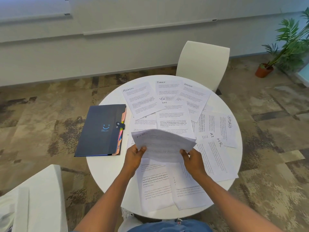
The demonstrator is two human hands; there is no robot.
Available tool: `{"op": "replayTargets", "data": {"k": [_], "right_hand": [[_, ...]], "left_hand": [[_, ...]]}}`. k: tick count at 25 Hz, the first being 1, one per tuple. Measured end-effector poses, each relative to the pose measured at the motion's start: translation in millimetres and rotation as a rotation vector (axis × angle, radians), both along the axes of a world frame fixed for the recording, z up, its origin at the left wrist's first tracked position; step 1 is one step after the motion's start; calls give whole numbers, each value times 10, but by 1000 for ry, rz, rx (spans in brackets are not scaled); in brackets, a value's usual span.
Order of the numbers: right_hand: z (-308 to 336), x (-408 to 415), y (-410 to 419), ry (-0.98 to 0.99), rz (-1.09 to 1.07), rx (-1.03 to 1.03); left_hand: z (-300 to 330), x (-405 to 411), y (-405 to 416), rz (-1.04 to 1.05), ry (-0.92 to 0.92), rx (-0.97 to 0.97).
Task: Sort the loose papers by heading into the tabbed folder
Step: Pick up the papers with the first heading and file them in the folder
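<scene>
A small stack of papers is lifted above the round white table. My left hand grips its near-left edge and my right hand grips its near-right edge. The top sheet's heading is curled and hard to read. A dark blue tabbed folder lies closed on the table's left side, coloured tabs sticking out along its right edge. Loose sheets headed ADMIN, FINANCE, ADMIN again, SPORTS and HR are spread over the table. More sheets lie near me.
A white chair stands beyond the table, and another white chair is at my near left. A potted plant sits on the patterned carpet at far right. The folder overhangs the table's left edge.
</scene>
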State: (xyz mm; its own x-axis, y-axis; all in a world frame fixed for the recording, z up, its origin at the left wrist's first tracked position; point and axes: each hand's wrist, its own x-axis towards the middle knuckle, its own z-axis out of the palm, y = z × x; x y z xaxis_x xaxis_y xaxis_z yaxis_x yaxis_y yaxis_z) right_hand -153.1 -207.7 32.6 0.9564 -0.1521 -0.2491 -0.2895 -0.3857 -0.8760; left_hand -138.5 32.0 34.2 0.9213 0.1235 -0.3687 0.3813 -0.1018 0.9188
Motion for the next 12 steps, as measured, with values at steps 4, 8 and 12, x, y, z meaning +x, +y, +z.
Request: {"op": "replayTargets", "data": {"k": [4,8,12], "right_hand": [[98,5,4,-48,-20,18],[87,31,-55,-72,12,30],[114,106,-72,-68,3,65]], "left_hand": [[40,27,-25,33,-19,6],[60,49,-48,20,-40,-4],[81,56,-14,-25,-41,-21]]}}
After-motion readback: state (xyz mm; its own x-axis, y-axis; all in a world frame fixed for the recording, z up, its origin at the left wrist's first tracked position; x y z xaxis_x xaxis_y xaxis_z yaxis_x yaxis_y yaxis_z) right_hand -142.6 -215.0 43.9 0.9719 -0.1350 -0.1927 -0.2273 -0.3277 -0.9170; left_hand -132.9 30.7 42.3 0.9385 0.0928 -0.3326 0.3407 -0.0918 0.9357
